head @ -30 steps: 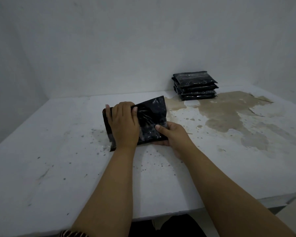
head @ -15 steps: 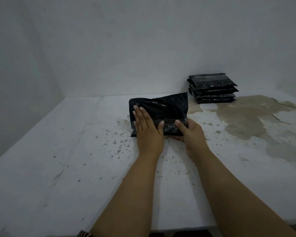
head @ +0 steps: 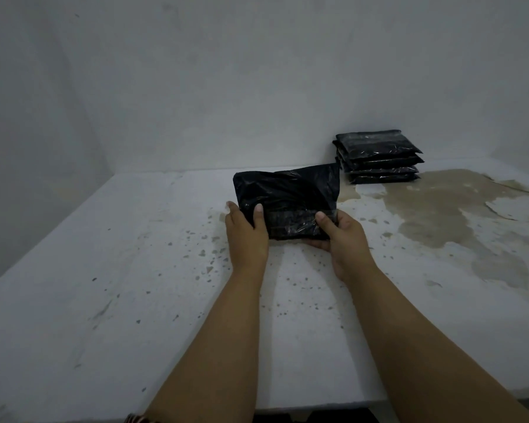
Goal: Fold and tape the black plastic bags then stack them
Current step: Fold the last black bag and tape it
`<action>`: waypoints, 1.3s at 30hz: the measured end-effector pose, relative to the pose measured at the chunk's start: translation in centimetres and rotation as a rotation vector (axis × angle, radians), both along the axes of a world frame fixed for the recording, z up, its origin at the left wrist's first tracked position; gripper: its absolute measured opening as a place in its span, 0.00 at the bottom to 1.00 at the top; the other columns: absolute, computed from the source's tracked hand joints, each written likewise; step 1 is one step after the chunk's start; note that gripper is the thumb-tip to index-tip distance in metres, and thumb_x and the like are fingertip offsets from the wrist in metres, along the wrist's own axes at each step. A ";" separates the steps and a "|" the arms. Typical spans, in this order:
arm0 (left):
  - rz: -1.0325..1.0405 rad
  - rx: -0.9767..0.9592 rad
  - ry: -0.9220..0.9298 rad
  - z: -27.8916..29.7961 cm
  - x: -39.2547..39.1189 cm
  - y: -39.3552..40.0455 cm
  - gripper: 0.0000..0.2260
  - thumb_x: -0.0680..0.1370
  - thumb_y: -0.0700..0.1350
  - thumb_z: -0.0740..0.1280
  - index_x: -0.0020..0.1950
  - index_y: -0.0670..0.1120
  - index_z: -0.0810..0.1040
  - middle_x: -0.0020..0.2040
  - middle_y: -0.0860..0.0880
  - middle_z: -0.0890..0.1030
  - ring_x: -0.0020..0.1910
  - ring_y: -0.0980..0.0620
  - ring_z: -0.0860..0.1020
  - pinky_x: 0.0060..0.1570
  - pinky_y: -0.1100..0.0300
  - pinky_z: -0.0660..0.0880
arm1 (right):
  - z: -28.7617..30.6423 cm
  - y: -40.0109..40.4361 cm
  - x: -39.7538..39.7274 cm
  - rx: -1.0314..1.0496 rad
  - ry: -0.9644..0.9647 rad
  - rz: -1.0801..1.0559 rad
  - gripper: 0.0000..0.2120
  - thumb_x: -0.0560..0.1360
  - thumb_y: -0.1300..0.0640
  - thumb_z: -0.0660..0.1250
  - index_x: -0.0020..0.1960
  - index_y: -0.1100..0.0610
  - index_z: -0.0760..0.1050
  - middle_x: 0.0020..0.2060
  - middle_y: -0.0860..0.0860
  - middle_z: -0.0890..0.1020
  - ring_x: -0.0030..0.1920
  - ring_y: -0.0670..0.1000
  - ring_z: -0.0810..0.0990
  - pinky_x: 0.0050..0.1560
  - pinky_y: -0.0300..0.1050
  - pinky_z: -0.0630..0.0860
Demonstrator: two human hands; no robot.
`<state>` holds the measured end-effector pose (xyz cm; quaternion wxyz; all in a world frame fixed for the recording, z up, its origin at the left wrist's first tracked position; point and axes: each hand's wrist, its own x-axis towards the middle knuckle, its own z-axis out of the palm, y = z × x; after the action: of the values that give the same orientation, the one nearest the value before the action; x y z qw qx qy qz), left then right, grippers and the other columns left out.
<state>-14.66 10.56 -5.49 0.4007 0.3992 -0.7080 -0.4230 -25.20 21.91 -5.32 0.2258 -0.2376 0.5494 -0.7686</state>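
Note:
A folded black plastic bag [head: 290, 193] with a strip of clear tape across its near part is tilted up off the white table [head: 104, 285], its near edge low. My left hand [head: 246, 232] grips its near left corner, thumb on top. My right hand [head: 344, 233] grips its near right corner, thumb on the tape and fingers underneath. A stack of several folded black bags [head: 377, 157] stands at the back right against the wall.
The tabletop has a large brown patch of peeled paint [head: 440, 215] on the right and small chips in the middle. White walls [head: 196, 87] close off the back and left. The table's near edge runs along the bottom of the view.
My left hand moved from pressing flat on the bag to gripping its left corner. The bag's far side has lifted, so it tilts up between both hands.

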 end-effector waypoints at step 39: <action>-0.082 -0.138 0.022 0.9 1.2 -0.8 0.27 0.75 0.58 0.70 0.64 0.43 0.67 0.48 0.52 0.76 0.41 0.57 0.75 0.37 0.64 0.71 | 0.1 0.3 -0.4 0.316 0.171 -0.095 0.16 0.76 0.47 0.68 0.51 0.61 0.75 0.39 0.61 0.83 0.24 0.53 0.78 0.24 0.41 0.70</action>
<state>-13.50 9.77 -4.54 0.4174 0.3364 -0.7468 -0.3937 -25.58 22.26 -5.18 0.1764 -0.2375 0.6911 -0.6595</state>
